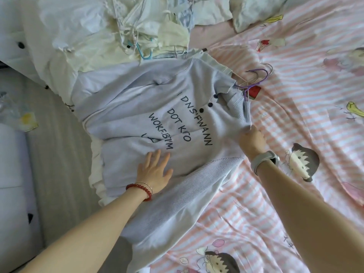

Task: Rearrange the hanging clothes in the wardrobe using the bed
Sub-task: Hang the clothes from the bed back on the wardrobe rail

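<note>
Two hands are on a pale blue sweater (pixel 157 115) that we have spread flat on the bed (pixel 295 95), across the left part of its pink striped sheet with cartoon prints. Our left hand (pixel 154 171) lies flat on the lower front of the sweater, fingers straight and spread, just near the dark printed letters; a red bead bracelet (pixel 140 191) circles that wrist. Our right hand (pixel 251 139) has its grip closed on the sweater's shoulder edge, pinching the knit at the right side of the garment, with a pale watch (pixel 265 159) on the wrist. Just beyond that shoulder, a purple hanger (pixel 256 79) sticks out of the collar, its hook resting on the sheet beside a small red tag (pixel 255 91). On the far side, touching the sweater's upper edge, a pile of cream and white clothes (pixel 122 26) lies tangled with white hangers and one light blue hanger (pixel 144 54). Grey floor (pixel 55 154) shows on the left.
</note>
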